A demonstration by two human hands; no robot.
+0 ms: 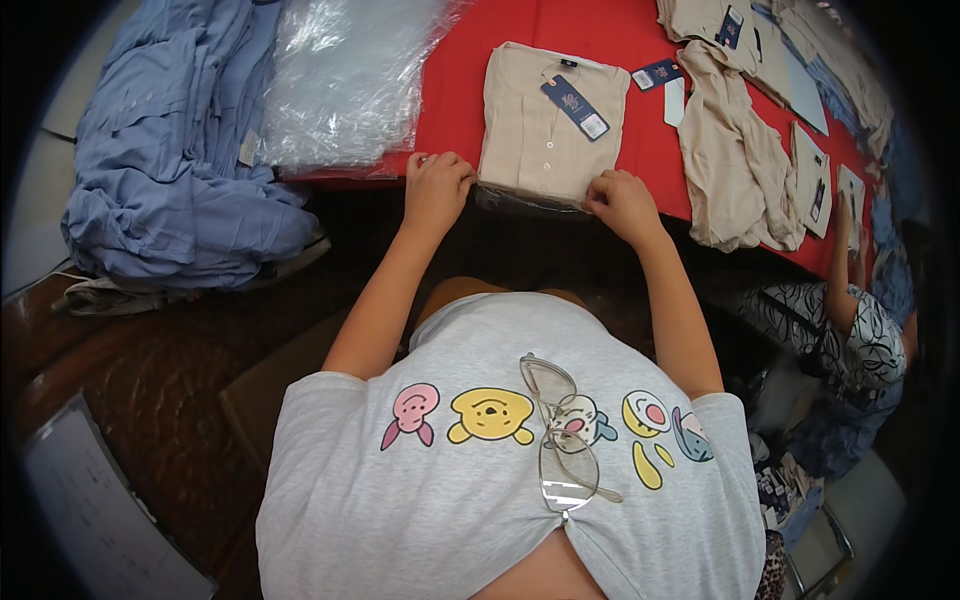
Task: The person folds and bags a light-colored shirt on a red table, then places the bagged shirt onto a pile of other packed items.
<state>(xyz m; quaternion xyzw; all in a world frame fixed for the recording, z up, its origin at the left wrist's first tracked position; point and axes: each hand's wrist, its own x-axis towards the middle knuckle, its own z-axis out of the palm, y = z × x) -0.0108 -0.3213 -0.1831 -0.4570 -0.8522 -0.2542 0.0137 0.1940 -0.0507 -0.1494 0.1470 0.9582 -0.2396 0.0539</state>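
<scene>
By the near edge of the red worktop (452,115) lies a beige shirt (525,135), apparently being bagged. The right hand (624,205) pinches the clear bag (538,204); the left hand (438,192) curls beside it, grip unclear. Next likely needs: evening the film.

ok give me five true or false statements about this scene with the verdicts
1. The right hand is at the folded beige shirt's near right corner. True.
2. The left hand lies on top of that shirt. False: it is beside the near left corner.
3. The tablecloth is green. False: it is red.
4. The blue garments lie left of the clear plastic. True.
5. Eyeglasses hang at the person's neckline. True.
</scene>
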